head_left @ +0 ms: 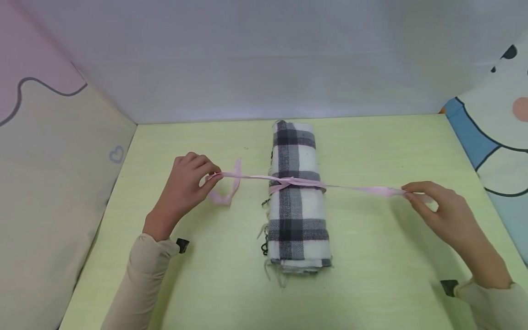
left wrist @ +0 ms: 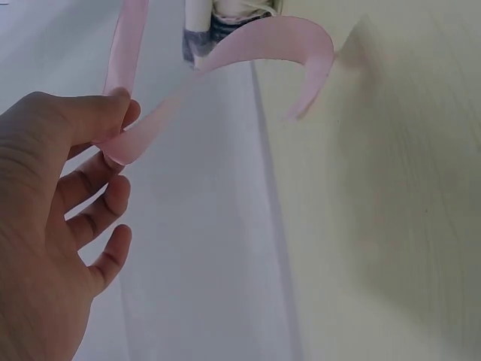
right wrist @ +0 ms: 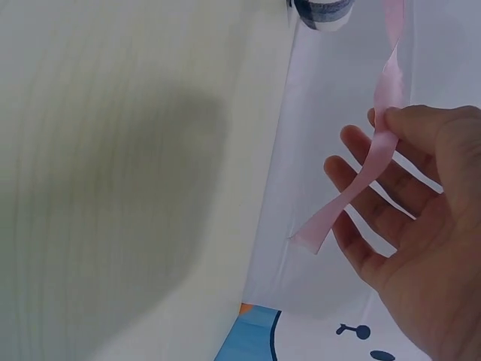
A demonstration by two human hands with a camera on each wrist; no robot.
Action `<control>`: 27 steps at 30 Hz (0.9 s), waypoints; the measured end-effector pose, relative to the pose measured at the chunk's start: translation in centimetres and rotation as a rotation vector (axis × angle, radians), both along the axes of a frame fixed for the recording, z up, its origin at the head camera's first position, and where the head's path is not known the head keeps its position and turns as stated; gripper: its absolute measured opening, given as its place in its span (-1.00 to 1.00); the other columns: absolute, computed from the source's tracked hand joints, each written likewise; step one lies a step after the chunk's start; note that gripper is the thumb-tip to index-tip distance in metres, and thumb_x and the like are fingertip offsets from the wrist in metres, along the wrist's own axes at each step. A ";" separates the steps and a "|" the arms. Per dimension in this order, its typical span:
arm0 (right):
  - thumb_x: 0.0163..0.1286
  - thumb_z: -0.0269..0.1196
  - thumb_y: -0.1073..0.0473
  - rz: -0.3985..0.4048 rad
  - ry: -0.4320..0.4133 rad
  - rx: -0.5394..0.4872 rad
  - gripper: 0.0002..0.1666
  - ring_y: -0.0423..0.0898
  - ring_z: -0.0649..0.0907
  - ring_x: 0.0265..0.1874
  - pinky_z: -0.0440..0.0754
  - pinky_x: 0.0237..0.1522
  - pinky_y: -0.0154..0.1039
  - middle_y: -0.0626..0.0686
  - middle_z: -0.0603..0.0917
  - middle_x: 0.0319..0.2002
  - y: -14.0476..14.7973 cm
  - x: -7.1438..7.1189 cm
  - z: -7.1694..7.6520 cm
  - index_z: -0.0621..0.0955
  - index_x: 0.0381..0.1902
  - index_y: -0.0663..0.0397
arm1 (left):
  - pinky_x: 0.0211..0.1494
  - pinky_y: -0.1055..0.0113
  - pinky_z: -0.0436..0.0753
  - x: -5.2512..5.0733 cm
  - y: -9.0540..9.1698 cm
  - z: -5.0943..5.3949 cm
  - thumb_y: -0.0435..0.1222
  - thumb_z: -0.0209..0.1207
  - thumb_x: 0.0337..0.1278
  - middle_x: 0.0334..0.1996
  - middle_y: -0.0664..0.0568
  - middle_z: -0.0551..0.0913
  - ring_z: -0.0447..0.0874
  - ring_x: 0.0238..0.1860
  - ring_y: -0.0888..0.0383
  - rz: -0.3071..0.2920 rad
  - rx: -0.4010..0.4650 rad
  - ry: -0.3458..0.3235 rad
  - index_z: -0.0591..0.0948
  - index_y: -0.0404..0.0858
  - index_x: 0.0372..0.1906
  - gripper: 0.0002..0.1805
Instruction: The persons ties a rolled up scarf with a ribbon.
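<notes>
A folded plaid scarf point(head_left: 294, 215) in black, grey and white lies lengthwise on the table, with loose fringe along its left side. Around its middle runs a pink ribbon point(head_left: 305, 182), crossed on top. Left of the scarf, my left hand point(head_left: 185, 188) pinches one ribbon end between thumb and forefinger; a loose tail point(left wrist: 278, 37) curls down from it. On the other side, my right hand point(head_left: 447, 213) pinches the opposite end, and a short tail point(right wrist: 319, 226) hangs past the fingers. Both lengths stretch out nearly straight from the scarf.
The pale yellow-green table point(head_left: 231, 293) meets a white backdrop point(head_left: 264, 87) behind the scarf. A cream and pink panel point(head_left: 53, 183) stands at the left, and a cartoon-printed panel point(head_left: 499, 160) at the right.
</notes>
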State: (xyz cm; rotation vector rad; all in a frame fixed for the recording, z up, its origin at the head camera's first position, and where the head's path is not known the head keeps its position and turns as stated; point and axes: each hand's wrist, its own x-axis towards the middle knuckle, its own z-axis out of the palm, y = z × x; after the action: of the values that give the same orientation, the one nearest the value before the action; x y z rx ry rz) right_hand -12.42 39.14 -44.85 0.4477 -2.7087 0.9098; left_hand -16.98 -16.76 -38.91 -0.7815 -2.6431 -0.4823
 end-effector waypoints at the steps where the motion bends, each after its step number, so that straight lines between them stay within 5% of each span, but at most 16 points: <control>1: 0.31 0.42 0.41 -0.006 -0.005 -0.004 -0.67 -0.86 0.33 -0.01 0.28 -0.01 -0.71 -0.23 0.72 -0.04 0.1 0.0 -0.1 0.74 0.02 0.09 | 0.01 -0.02 0.39 0.0 -0.3 0.0 -0.28 0.46 0.22 -0.36 0.11 0.66 0.53 -0.16 -0.01 0.010 -0.002 0.006 0.72 -0.12 -0.29 -0.90; 9: 0.37 0.39 0.36 -0.051 -0.028 -0.020 -0.73 -0.87 0.31 0.04 0.19 -0.01 -0.79 -0.11 0.75 -0.08 1.3 0.0 -0.8 0.73 0.02 0.10 | 0.01 -0.11 0.40 0.5 -2.1 -0.4 -0.33 0.48 0.16 -0.25 0.00 0.67 0.53 -0.08 -0.11 0.064 -0.027 0.032 0.72 -0.13 -0.29 -0.87; 14: 0.46 0.35 0.27 -0.080 -0.070 -0.007 -0.78 -0.89 0.24 0.04 0.20 -0.06 -0.73 -0.73 0.49 -0.01 2.1 0.1 -1.1 0.72 0.04 0.07 | 0.02 -0.14 0.40 0.8 -2.8 -0.5 -0.36 0.47 0.14 -0.21 -0.03 0.66 0.53 -0.06 -0.14 0.087 -0.038 0.034 0.72 -0.14 -0.27 -0.86; 16: 0.48 0.33 0.26 -0.098 -0.078 -0.009 -0.79 -0.90 0.23 0.03 0.19 -0.07 -0.72 -0.81 0.41 -0.01 2.4 0.1 -1.2 0.72 0.04 0.07 | 0.03 -0.16 0.40 0.9 -3.0 -0.5 -0.36 0.47 0.15 -0.20 -0.03 0.65 0.52 -0.05 -0.14 0.096 -0.041 0.032 0.71 -0.14 -0.26 -0.86; 20: 0.49 0.33 0.24 -0.137 -0.071 -0.006 -0.80 -0.92 0.22 0.02 0.17 -0.06 -0.74 -0.28 0.74 -0.04 2.9 0.0 -1.4 0.72 0.03 0.09 | 0.05 -0.18 0.39 1.2 -3.7 -0.4 -0.37 0.46 0.15 -0.18 -0.04 0.64 0.50 -0.05 -0.15 0.118 -0.044 0.027 0.71 -0.15 -0.25 -0.86; 23: 0.49 0.34 0.22 -0.161 -0.077 -0.003 -0.79 -0.93 0.22 0.01 0.16 -0.06 -0.75 0.17 0.75 -0.03 3.3 0.0 -1.6 0.71 0.03 0.10 | 0.05 -0.20 0.38 1.3 -4.3 -0.2 -0.40 0.45 0.15 -0.17 -0.06 0.62 0.49 -0.04 -0.17 0.138 -0.053 0.033 0.71 -0.16 -0.25 -0.86; 26: 0.50 0.33 0.19 -0.188 -0.101 0.000 -0.78 -0.92 0.21 -0.01 0.16 -0.08 -0.73 0.13 0.75 -0.02 3.7 0.1 -1.8 0.71 0.04 0.11 | 0.05 -0.22 0.37 1.5 -5.1 0.1 -0.41 0.43 0.17 -0.17 -0.08 0.61 0.48 -0.04 -0.20 0.160 -0.062 0.049 0.70 -0.18 -0.25 -0.87; 27: 0.51 0.33 0.19 -0.194 -0.109 -0.002 -0.78 -0.92 0.21 -0.01 0.16 -0.08 -0.72 -0.03 0.76 -0.02 3.9 0.1 -1.9 0.71 0.05 0.11 | 0.06 -0.23 0.36 1.5 -5.4 0.1 -0.41 0.43 0.17 -0.18 -0.08 0.61 0.48 -0.04 -0.21 0.168 -0.061 0.055 0.70 -0.19 -0.25 -0.87</control>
State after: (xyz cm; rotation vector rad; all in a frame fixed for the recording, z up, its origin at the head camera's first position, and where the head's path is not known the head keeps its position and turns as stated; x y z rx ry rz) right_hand -12.37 43.00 -46.70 0.1340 -2.7877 0.9068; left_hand -15.45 -22.16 -38.78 -0.5753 -2.6539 -0.3315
